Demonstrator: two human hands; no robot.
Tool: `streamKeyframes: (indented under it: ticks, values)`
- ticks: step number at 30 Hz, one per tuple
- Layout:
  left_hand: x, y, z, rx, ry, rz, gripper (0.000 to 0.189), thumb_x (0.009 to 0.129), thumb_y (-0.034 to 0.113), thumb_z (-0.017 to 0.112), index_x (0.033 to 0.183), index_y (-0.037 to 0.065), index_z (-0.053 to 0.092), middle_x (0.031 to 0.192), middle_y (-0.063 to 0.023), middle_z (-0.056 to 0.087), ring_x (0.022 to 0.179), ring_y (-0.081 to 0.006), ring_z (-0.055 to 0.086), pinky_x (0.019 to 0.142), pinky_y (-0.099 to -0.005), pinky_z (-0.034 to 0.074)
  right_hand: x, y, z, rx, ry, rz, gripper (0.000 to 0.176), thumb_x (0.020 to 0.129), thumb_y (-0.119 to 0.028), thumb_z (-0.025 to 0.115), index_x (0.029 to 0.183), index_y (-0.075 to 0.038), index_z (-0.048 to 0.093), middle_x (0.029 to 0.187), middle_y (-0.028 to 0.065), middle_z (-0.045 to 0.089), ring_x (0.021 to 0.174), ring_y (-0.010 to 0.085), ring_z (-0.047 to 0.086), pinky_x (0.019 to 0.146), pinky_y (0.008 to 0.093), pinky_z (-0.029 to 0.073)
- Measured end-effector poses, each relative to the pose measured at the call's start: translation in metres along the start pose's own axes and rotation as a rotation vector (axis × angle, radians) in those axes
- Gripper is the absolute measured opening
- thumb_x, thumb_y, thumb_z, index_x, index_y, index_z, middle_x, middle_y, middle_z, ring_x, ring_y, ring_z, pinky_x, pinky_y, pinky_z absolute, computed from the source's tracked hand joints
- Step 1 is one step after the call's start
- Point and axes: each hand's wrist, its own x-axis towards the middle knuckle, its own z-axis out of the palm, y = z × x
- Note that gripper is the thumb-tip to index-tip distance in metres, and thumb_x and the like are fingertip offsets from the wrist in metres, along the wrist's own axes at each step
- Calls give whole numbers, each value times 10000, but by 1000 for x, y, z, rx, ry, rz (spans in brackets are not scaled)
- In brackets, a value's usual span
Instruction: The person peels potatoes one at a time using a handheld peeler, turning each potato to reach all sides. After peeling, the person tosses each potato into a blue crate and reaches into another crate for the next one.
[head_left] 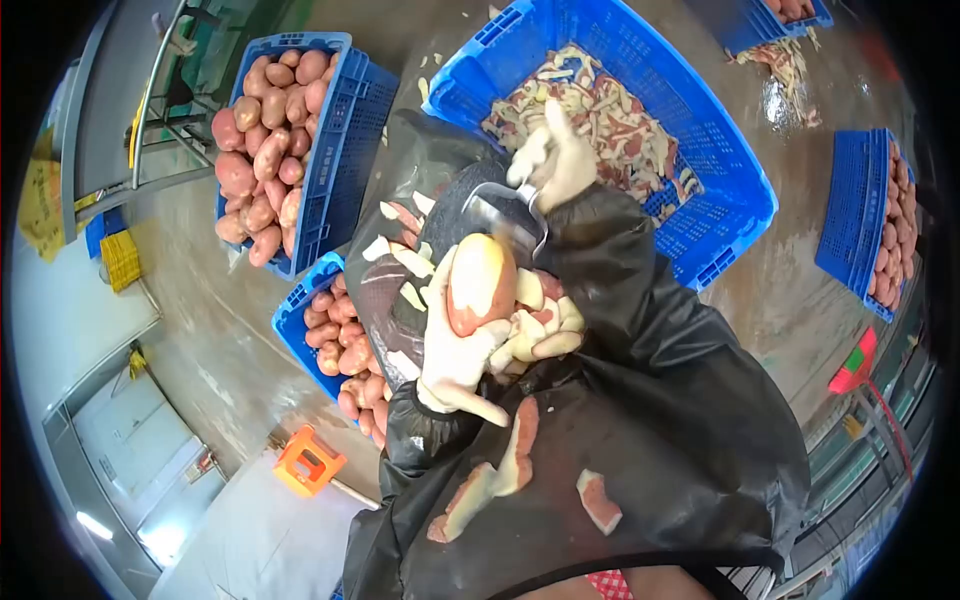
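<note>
Potato (482,285), in the head view, stands nearly upright over the lap, cradled in the left hand (452,345), whose fingers and thumb wrap its lower part and left side. Its upper face is bare, pale yellow flesh; red skin shows along the bottom and the right edge. The right hand (565,170) is apart from the left, closed on a metal peeler (500,210) just above and beside the potato; motion blur hides whether the blade touches it.

For clean strokes, the left grip looks best kept low and behind the potato, so that no fingertip lies in the blade's path. Wet flesh is likely to be slippery, so a firm palm under the tuber matters more than a hard pinch. The red skin calls for the potato to be rolled until it faces the peeler, then for long, shallow, slightly overlapping passes; digging in would waste flesh.

Peelings (545,335) are heaped beside the left hand, and more strips (518,450) lie on the black apron (660,430), where they could get underfoot if they slid off. Strokes angled toward the blue peelings crate (715,225), beyond the right hand, would keep the scraps contained.
</note>
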Motion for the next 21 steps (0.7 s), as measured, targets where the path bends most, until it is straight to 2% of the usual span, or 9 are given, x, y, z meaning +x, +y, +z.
streamKeyframes:
  ticks: [2, 3, 5, 7, 9, 14, 17, 19, 21]
  values:
    - [1, -13, -2, -103, -12, 67, 861, 678, 60, 699, 1390, 58, 216, 1274, -121, 423, 1112, -211, 489, 855, -308, 460, 2, 6, -5, -70, -461, -210, 426, 957, -370, 358, 616, -126, 433, 519, 16, 457, 474, 177, 515, 451, 285, 430]
    - [1, -15, -1, -214, -31, 117, 857, 681, 59, 694, 1391, 58, 214, 1257, -113, 439, 1092, -212, 507, 808, -287, 482, -26, 20, 46, -362, 245, -188, 510, 960, -435, 342, 545, -152, 426, 467, 10, 410, 443, 173, 477, 463, 335, 431]
    - [-11, 20, 5, -615, 13, -365, 847, 678, 99, 707, 1386, 61, 243, 1235, -110, 474, 981, -166, 570, 632, -218, 499, -23, 32, 21, -459, 3, -16, 439, 959, -352, 359, 596, -115, 427, 495, 27, 441, 448, 179, 501, 437, 282, 413]
    - [-4, 0, -5, -407, -17, -124, 842, 693, 86, 684, 1396, 67, 222, 1277, -120, 443, 1025, -179, 546, 681, -227, 497, 11, 8, -3, -321, 183, -224, 427, 947, -338, 401, 598, -94, 436, 482, 57, 434, 443, 218, 502, 459, 364, 429]
    - [-3, -11, -6, -389, -14, -35, 852, 695, 84, 674, 1405, 63, 204, 1292, -126, 425, 1068, -193, 518, 757, -249, 482, -15, 1, 32, -130, -354, 5, 550, 923, -488, 403, 504, -132, 374, 455, 61, 435, 393, 229, 428, 415, 322, 364]
    - [-1, 4, -2, -330, 9, 44, 961, 690, 136, 689, 1439, 45, 94, 1380, -155, 324, 1253, -247, 367, 1031, -339, 311, 13, -1, -9, -212, 167, -136, 428, 944, -341, 424, 591, -103, 377, 528, 45, 427, 457, 167, 448, 496, 308, 431]
    - [0, -10, 5, -550, -5, 55, 923, 691, 166, 651, 1435, 56, 118, 1400, -156, 304, 1269, -277, 358, 1035, -362, 322, -13, 35, -6, 408, -528, 327, 321, 936, -277, 449, 682, -82, 436, 536, 42, 463, 498, 174, 506, 502, 310, 433]
    - [-1, -10, 12, -653, 79, -53, 942, 679, 222, 672, 1431, 55, 130, 1395, -139, 316, 1264, -281, 365, 1038, -374, 325, -8, 23, -6, -1160, 135, -285, 304, 928, -317, 472, 703, -112, 460, 545, 25, 491, 492, 194, 520, 495, 327, 438]
    - [-1, -18, 11, -590, 74, 29, 945, 677, 279, 682, 1425, 64, 146, 1382, -125, 336, 1259, -284, 371, 1040, -372, 328, 7, -11, -11, 5, 167, -9, 308, 921, -313, 477, 677, -126, 472, 540, 38, 518, 479, 210, 522, 488, 330, 426]
